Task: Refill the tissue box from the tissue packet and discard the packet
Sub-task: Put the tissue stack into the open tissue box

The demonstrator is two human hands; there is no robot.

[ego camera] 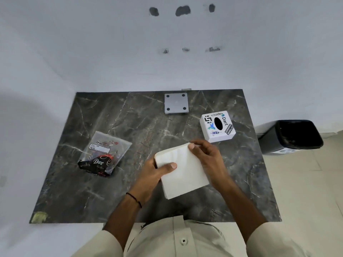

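Observation:
A thick stack of white tissues (182, 173) is held over the middle of the dark marble table (130, 201). My left hand (154, 173) grips its left edge with the thumb on top. My right hand (207, 156) holds the far right corner and edge. The white cube tissue box (209, 134), covered in stickers and with a dark oval opening on top, stands at the right rear of the table, just beyond my right hand. The clear and black plastic tissue packet (104, 154) lies flattened on the table's left side, apart from both hands.
A grey square plate (176, 103) with four dark dots lies at the table's back edge. A black waste bin (293, 136) stands on the tiled floor to the right of the table. White walls close in behind and to the left.

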